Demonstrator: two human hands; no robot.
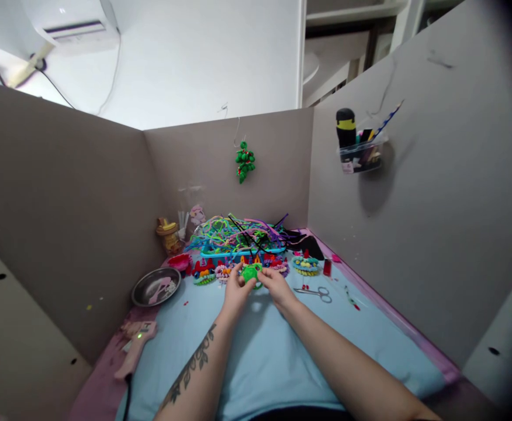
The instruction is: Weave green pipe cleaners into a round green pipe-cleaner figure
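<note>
Between my two hands is a bright green pipe-cleaner piece (250, 273), rounded in the middle with loops at its edge. My left hand (237, 285) pinches its left side with thumb and fingers. On the other side, my right hand (276, 285) grips a loop at its right edge. The piece is held up above the light blue cloth (256, 362). Just behind it lie several colourful pipe-cleaner wreaths, one of them a blue-and-yellow wreath (306, 265). Scissors (315, 292) rest on the cloth to the right of my right hand.
A blue tray (212, 254) heaped with pipe cleaners (225, 231) stands at the back. To the left are a metal bowl (137, 295) and a pink glue gun (137, 351) with a cord. Grey panels enclose three sides; a green ornament (244, 162) hangs on the back one.
</note>
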